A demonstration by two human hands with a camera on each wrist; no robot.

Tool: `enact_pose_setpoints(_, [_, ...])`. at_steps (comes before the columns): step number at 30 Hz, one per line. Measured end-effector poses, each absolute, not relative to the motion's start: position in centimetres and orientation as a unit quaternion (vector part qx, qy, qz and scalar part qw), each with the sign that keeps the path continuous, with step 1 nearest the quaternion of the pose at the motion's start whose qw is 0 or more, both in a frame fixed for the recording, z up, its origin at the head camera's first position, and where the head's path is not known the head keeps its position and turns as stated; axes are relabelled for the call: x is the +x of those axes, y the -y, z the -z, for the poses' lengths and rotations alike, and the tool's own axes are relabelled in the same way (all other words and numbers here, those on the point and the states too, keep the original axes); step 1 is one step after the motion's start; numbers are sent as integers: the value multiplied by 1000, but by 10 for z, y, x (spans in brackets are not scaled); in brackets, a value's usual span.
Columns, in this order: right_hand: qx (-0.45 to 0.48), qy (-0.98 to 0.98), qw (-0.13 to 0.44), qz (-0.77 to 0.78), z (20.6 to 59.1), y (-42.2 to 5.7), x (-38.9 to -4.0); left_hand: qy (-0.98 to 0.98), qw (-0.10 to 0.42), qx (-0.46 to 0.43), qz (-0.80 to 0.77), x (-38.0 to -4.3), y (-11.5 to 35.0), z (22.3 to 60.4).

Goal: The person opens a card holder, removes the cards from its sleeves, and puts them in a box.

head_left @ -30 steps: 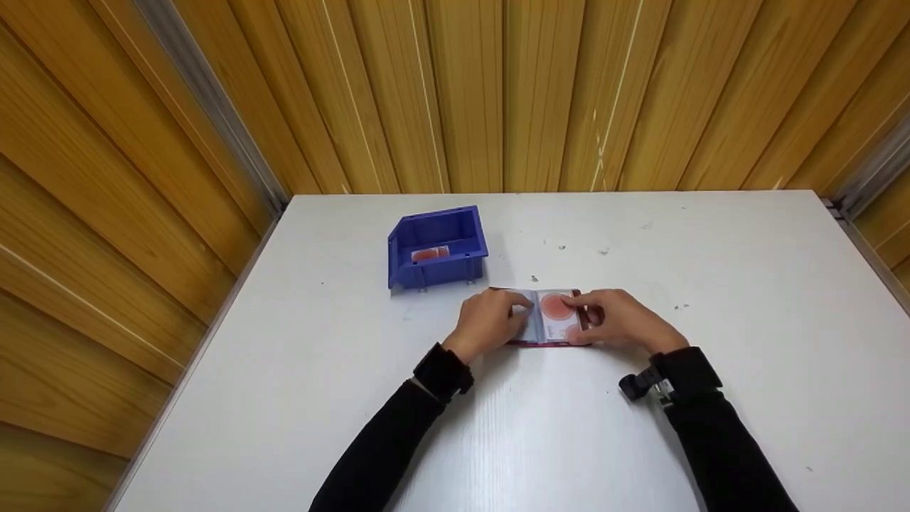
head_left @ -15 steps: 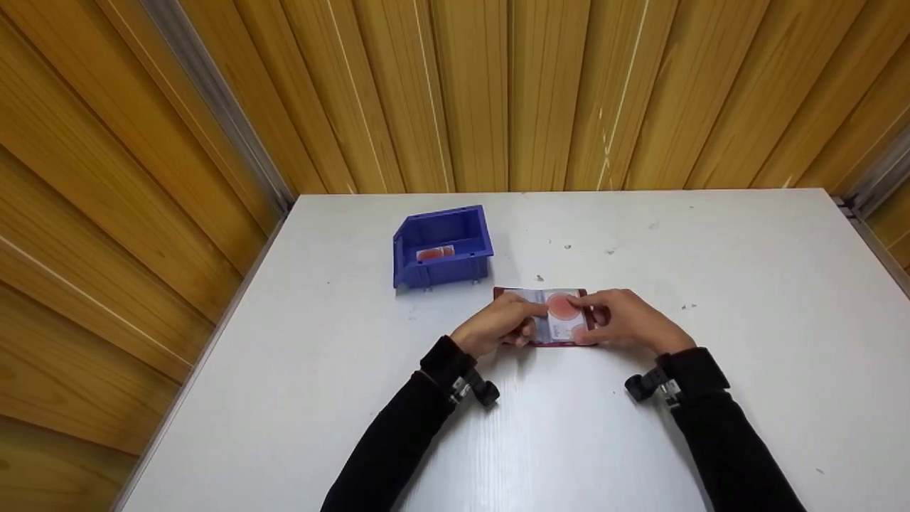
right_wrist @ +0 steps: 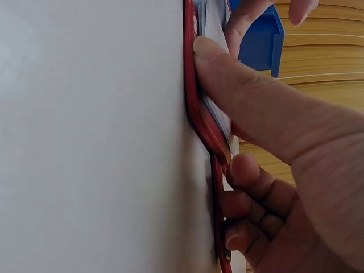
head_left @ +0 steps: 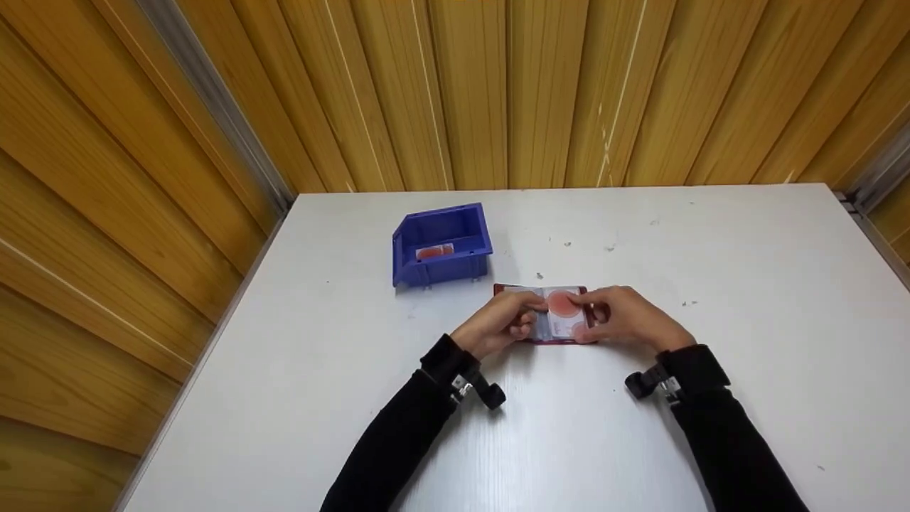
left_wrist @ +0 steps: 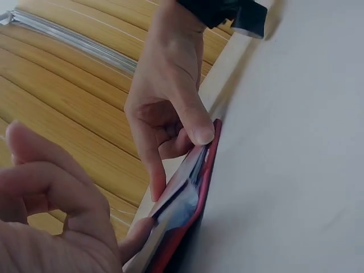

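Left hand (head_left: 498,320): one digit is put to the sleeve (left_wrist: 185,205) beside the card's left edge, other fingers bent, nothing seen pinched. Right hand (head_left: 629,316): right side of the holder (head_left: 540,331) is gripped, thumb toward the near corner, index on the card (head_left: 565,313). Card is set over the holder's right half, mid-table; depth in the sleeve can't be told.

Change: left hand has been shifted off the left leaf to the fold side of the card; right hand is kept put. Probably the card is being seated while the holder is steadied.

Tight side: far-left, bin (head_left: 448,270) placed near, not touching, another card (head_left: 434,251) inside. Most room is given rightward on the table (head_left: 640,235); far edge is bounded by the wall (head_left: 540,99).
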State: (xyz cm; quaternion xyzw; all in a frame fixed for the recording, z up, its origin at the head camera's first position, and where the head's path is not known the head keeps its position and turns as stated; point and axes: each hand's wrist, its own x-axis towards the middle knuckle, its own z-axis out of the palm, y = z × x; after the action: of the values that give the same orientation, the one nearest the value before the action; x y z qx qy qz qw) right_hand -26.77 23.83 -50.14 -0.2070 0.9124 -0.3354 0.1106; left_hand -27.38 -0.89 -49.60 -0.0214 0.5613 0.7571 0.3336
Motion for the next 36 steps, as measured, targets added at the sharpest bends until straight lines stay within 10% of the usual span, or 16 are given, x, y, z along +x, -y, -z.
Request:
enact_pose_setpoints(11, [-190, -913, 120, 340, 505, -239, -265, -798, 266, 83, -535, -275, 0, 496])
enact_pose_setpoints(36, [-195, -916, 107, 333, 503, -241, -268, -791, 243, 53, -559, -282, 14, 491])
